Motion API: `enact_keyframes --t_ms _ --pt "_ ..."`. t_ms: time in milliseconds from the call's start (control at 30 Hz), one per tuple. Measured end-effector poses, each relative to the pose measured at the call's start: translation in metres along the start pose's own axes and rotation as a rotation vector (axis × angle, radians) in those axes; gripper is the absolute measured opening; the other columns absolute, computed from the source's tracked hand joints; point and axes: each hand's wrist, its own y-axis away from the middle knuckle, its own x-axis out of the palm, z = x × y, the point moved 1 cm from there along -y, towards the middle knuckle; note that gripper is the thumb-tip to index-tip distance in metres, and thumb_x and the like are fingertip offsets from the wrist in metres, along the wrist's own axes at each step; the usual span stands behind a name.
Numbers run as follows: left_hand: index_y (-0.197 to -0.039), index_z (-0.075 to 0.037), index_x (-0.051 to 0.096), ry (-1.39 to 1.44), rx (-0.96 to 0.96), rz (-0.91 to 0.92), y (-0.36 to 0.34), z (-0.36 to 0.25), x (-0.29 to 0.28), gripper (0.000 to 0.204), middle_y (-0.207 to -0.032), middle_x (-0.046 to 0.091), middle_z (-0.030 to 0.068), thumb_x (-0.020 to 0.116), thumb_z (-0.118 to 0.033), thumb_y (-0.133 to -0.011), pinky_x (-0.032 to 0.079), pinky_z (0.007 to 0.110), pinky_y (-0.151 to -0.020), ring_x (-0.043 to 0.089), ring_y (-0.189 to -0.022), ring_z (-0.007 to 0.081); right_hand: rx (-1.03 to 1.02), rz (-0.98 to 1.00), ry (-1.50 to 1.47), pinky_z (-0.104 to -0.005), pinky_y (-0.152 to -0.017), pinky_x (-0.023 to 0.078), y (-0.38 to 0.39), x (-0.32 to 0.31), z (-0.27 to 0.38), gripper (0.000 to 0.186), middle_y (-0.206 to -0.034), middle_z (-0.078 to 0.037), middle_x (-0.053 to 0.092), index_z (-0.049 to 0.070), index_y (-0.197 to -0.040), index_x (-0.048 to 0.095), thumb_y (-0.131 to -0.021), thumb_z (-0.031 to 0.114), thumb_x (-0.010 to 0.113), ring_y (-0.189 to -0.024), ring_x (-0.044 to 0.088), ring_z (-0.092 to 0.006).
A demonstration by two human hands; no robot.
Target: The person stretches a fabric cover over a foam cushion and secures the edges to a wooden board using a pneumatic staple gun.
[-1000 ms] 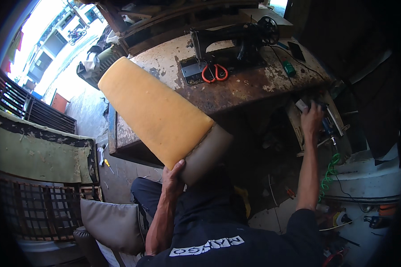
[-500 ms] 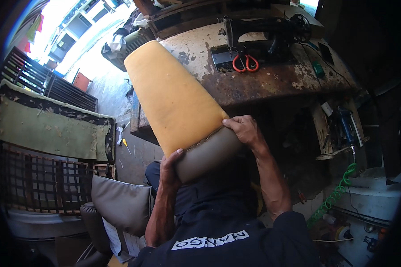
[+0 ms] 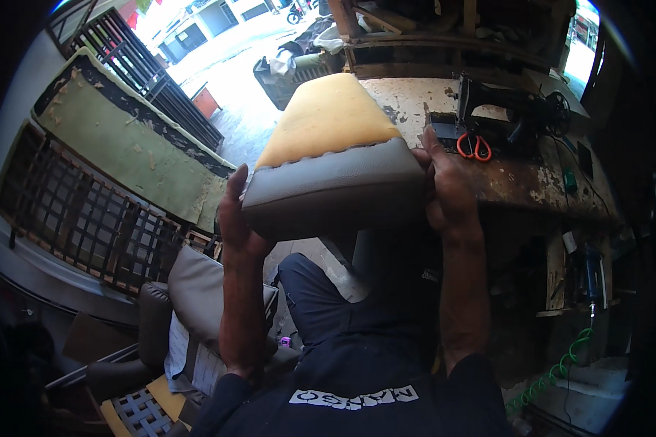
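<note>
Between my two hands I hold up a tapered cushion (image 3: 335, 178). Its near end is covered in grey-brown leather-like material, and a row of stitches or staples runs along the cover's edge. Beyond that edge the yellow foam (image 3: 328, 113) is bare. My left hand (image 3: 242, 215) grips the cushion's left side, thumb pointing up. My right hand (image 3: 448, 186) clasps the right side near the stitched edge, its thumb raised. Both palms press against the covered end. The cushion's underside is hidden.
At the right, a worn table (image 3: 517, 182) carries a black sewing machine (image 3: 510, 109) and red-handled scissors (image 3: 474, 147). Left are a green padded panel (image 3: 131, 138), a webbed frame (image 3: 87, 204) and a grey cushion (image 3: 211, 291). A green coiled hose (image 3: 561, 364) hangs lower right.
The cushion has been lifted and tilted so its covered end faces me. Both hands have moved up and lie along its sides. My view has shifted leftward.
</note>
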Motion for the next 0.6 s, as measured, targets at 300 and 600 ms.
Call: enact_keyframes --t_ms 300,600 --pt "-0.140 0.009 0.050 -0.039 0.017 0.010 -0.006 0.000 0.010 0.057 -0.134 0.063 0.0298 0.051 -0.038 -0.107 0.052 0.052 -0.109 0.066 -0.120 0.0402 -0.050 0.076 0.012 -0.0248 -0.069 0.056 -0.003 -0.001 0.005 0.061 -0.088 -0.009 0.074 -0.007 -0.109 0.072 -0.113 0.047 0.043 -0.075 0.070 -0.0133" --pt "-0.143 -0.002 0.056 -0.443 -0.154 -0.503 0.046 0.061 -0.107 0.054 -0.128 0.069 0.0179 0.053 -0.043 -0.107 0.057 0.043 -0.097 0.071 -0.109 0.0279 0.201 -0.190 0.690 -0.0332 -0.076 0.052 0.026 -0.085 -0.117 0.078 -0.083 -0.009 0.073 -0.004 -0.094 0.077 -0.105 0.067 0.046 -0.081 0.066 -0.0154"
